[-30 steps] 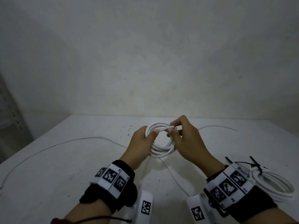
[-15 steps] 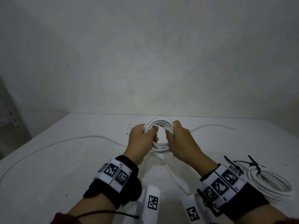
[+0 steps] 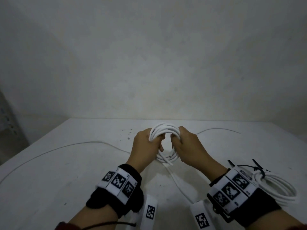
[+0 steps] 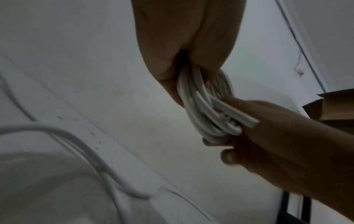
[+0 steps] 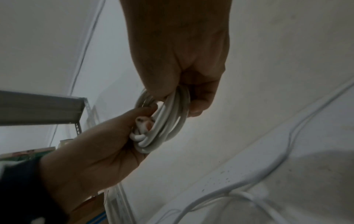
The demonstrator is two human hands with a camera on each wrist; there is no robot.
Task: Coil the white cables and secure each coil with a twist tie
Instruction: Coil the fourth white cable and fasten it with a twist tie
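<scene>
A coil of white cable (image 3: 166, 130) of several loops hangs above the table between both hands. My left hand (image 3: 146, 146) grips its left side with fingers curled through the loop. My right hand (image 3: 187, 145) grips its right side. In the left wrist view the coil (image 4: 199, 106) runs from my left hand (image 4: 184, 63) down to my right hand (image 4: 268, 141), a cut cable end sticking out. In the right wrist view the coil (image 5: 170, 118) sits between my right hand (image 5: 182, 75) and my left hand (image 5: 107, 145). No twist tie shows on this coil.
A second white coil (image 3: 279, 188), bound with a black tie (image 3: 254, 168), lies on the table at the right near my wrist. Loose white cable (image 3: 66, 146) trails across the white table (image 3: 49, 188) to the left; another length (image 3: 216, 129) runs off right. A wall stands behind.
My right hand let go of the pinched cable end and closed round the right side of the coil. Both hands lifted the coil slightly and drew it together.
</scene>
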